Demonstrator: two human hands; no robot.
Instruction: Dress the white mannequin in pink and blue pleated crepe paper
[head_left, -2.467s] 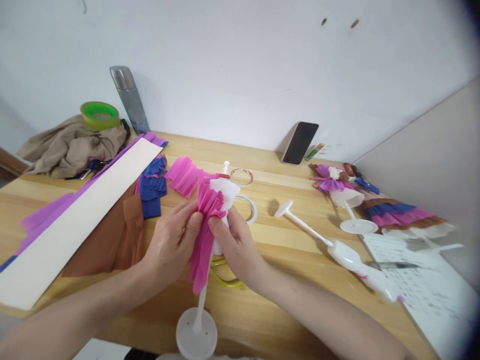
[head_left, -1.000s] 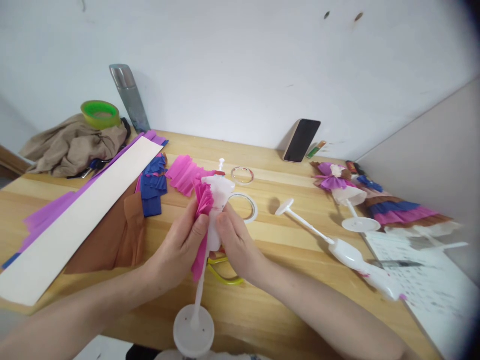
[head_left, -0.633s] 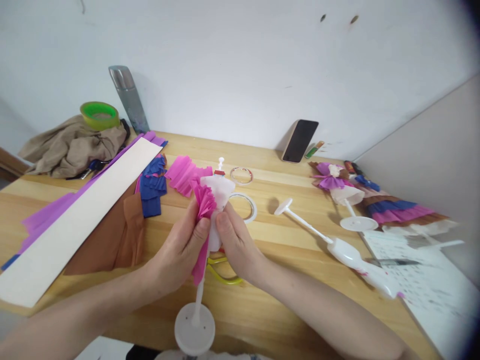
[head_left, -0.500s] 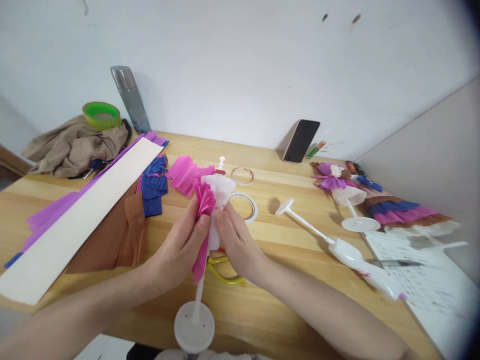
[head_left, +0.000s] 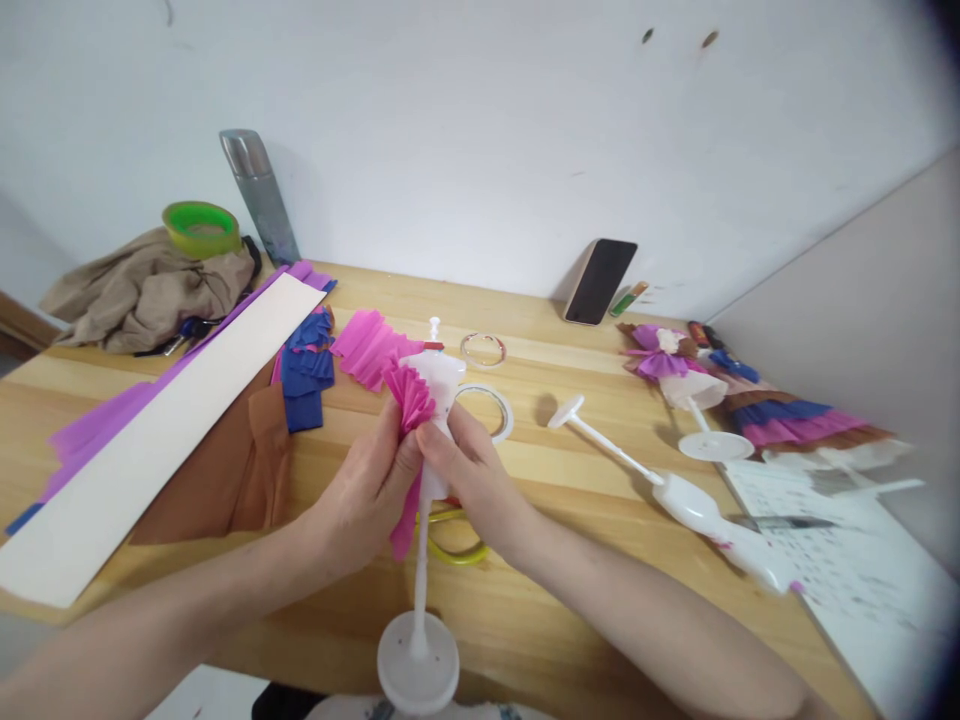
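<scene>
A small white mannequin on a stand with a round base is upright between my hands. Gathered pink crepe paper lies against its left side, fanned out at the top and hanging down below. My left hand pinches the pink paper between thumb and fingers. My right hand grips the mannequin's torso from the right, its thumb touching the paper's edge. Another pink crepe piece lies behind. A white tape roll and yellow-handled scissors, partly hidden, are near my right hand.
Left: a long white board, brown paper, blue paper, a cloth, green tape and a bottle. Right: a phone, a second mannequin lying down and a dressed figure.
The mannequin's base has swung right, so its stand is more upright. My right thumb has moved left onto the gathered pink paper's edge.
</scene>
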